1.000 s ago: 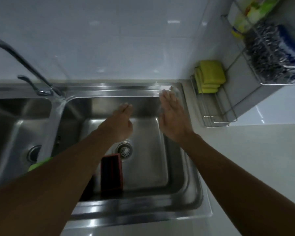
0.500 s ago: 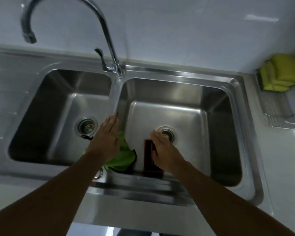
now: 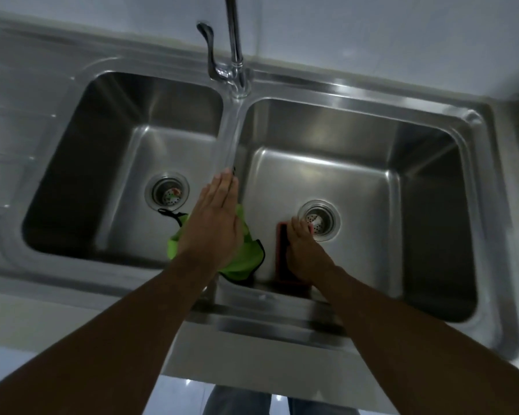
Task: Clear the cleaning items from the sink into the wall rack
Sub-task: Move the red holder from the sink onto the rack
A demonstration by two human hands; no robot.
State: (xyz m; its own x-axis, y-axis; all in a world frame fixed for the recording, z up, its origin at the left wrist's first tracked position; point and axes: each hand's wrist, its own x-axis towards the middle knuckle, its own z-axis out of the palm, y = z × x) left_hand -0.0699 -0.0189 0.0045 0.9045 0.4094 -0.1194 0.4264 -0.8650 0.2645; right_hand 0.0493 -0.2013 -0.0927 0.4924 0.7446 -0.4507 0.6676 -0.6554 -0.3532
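Double steel sink (image 3: 474, 121) now filling the view, wall rack swung almost out of sight at the right edge since a second ago. Left hand (image 3: 213, 226) lowered flat over the green cloth (image 3: 243, 259) draped on the divider, fingers straight, grip open, nothing held. Right hand (image 3: 303, 250) dropped into the right basin onto the red-edged dark scrubber (image 3: 282, 244) beside the drain (image 3: 319, 217), fingers curling around it; grip closing, lift probably next. No readable brand, label or writing anywhere.
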